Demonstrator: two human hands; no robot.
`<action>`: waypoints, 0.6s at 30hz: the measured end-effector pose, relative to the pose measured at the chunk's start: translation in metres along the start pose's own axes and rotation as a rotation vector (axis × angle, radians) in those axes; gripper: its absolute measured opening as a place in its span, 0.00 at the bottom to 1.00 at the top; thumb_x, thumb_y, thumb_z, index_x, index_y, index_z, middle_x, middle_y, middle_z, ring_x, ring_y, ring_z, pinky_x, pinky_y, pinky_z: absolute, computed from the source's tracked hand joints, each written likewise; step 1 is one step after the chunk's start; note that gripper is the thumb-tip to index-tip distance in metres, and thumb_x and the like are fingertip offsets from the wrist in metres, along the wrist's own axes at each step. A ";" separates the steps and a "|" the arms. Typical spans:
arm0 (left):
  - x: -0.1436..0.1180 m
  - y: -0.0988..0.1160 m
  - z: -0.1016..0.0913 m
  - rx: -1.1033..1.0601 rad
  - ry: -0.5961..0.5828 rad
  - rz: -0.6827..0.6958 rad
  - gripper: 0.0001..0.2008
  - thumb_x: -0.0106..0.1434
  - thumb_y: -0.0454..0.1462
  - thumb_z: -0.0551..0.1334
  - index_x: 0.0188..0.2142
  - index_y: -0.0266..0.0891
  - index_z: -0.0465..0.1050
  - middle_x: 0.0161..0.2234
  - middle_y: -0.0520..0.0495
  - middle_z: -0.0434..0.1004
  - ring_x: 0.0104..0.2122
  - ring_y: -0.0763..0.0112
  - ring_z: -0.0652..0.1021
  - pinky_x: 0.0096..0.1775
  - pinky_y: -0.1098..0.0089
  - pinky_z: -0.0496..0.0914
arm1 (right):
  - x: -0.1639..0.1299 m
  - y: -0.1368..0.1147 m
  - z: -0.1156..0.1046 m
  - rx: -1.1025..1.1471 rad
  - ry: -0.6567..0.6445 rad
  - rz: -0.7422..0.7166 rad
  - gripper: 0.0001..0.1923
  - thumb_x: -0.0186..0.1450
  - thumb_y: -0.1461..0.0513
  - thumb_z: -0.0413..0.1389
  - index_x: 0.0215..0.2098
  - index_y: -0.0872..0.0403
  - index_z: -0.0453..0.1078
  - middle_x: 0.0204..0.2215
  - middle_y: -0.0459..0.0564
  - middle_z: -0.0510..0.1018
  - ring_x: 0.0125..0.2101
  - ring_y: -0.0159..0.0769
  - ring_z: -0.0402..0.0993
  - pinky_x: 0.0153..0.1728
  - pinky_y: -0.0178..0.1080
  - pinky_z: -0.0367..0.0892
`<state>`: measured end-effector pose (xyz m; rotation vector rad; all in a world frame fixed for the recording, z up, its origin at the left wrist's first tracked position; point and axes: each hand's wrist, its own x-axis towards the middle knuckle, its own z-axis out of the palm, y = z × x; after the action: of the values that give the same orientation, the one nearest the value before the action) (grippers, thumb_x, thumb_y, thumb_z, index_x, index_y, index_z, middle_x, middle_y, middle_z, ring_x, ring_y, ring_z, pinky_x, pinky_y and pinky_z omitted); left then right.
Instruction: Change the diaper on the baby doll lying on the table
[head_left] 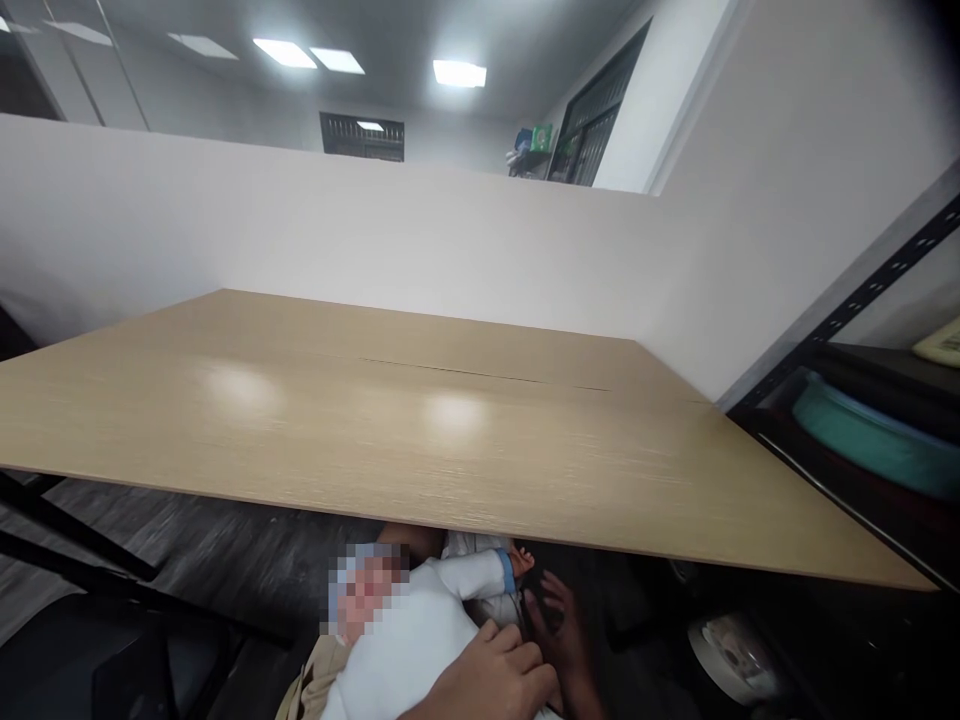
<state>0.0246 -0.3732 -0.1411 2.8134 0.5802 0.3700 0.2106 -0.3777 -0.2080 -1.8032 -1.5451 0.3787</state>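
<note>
Below the table's front edge lies a baby or baby doll in a white long-sleeved top with a blue cuff; I cannot tell which. Its head, with a pale blue cap, is pixelated at the left. The small hand reaches out from the cuff. My left hand rests on the lower part of the white top, fingers bent and tips hidden. Just beyond it, in shadow, my right hand has its fingers apart, close to the small hand and holding nothing visible.
A wooden table spans the view in front of me, against a white partition. Right, a black shelf carries a teal container. A dark chair is at lower left, a round white object at lower right.
</note>
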 end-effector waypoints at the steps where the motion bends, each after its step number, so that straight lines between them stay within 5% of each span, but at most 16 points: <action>1: -0.002 0.000 -0.001 0.008 0.013 0.004 0.08 0.76 0.45 0.65 0.46 0.46 0.79 0.37 0.49 0.82 0.37 0.62 0.76 0.36 0.63 0.60 | 0.000 -0.003 -0.006 0.009 0.059 0.012 0.20 0.74 0.44 0.46 0.58 0.37 0.69 0.49 0.55 0.80 0.47 0.62 0.84 0.45 0.61 0.83; 3: -0.006 0.001 -0.004 0.026 0.041 0.026 0.08 0.76 0.46 0.65 0.49 0.50 0.80 0.37 0.50 0.81 0.37 0.63 0.76 0.36 0.63 0.59 | 0.003 -0.015 -0.021 0.024 0.111 -0.053 0.19 0.75 0.48 0.51 0.59 0.42 0.70 0.53 0.57 0.79 0.52 0.59 0.81 0.54 0.60 0.79; 5: -0.010 0.002 -0.007 0.038 0.066 0.074 0.09 0.75 0.47 0.65 0.50 0.54 0.80 0.38 0.51 0.80 0.36 0.64 0.75 0.37 0.62 0.59 | 0.009 -0.033 -0.037 0.028 0.027 -0.196 0.17 0.75 0.52 0.53 0.59 0.46 0.72 0.56 0.57 0.79 0.57 0.54 0.78 0.61 0.58 0.74; 11: -0.018 0.002 -0.002 0.089 0.201 0.191 0.08 0.78 0.47 0.62 0.49 0.57 0.81 0.42 0.53 0.81 0.40 0.65 0.77 0.40 0.64 0.63 | 0.040 -0.089 -0.044 -0.100 -0.583 -0.442 0.27 0.70 0.58 0.61 0.67 0.48 0.70 0.67 0.55 0.74 0.67 0.50 0.68 0.70 0.53 0.61; 15: -0.027 0.005 0.006 0.010 0.182 0.082 0.09 0.76 0.46 0.64 0.48 0.48 0.81 0.39 0.51 0.83 0.38 0.67 0.78 0.41 0.68 0.70 | 0.060 -0.123 -0.022 -0.251 -0.711 -0.443 0.26 0.64 0.63 0.61 0.61 0.51 0.74 0.57 0.54 0.81 0.59 0.51 0.74 0.62 0.49 0.66; 18: -0.050 0.004 0.003 -0.109 0.156 -0.030 0.11 0.78 0.41 0.62 0.56 0.54 0.79 0.44 0.51 0.84 0.41 0.66 0.80 0.46 0.70 0.75 | 0.065 -0.148 -0.013 -0.313 -0.774 -0.486 0.18 0.64 0.64 0.59 0.53 0.52 0.75 0.50 0.53 0.82 0.50 0.48 0.78 0.53 0.44 0.70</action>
<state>-0.0175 -0.3981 -0.1524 2.6849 0.6132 0.6001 0.1259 -0.3176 -0.0838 -1.4816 -2.6301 0.6680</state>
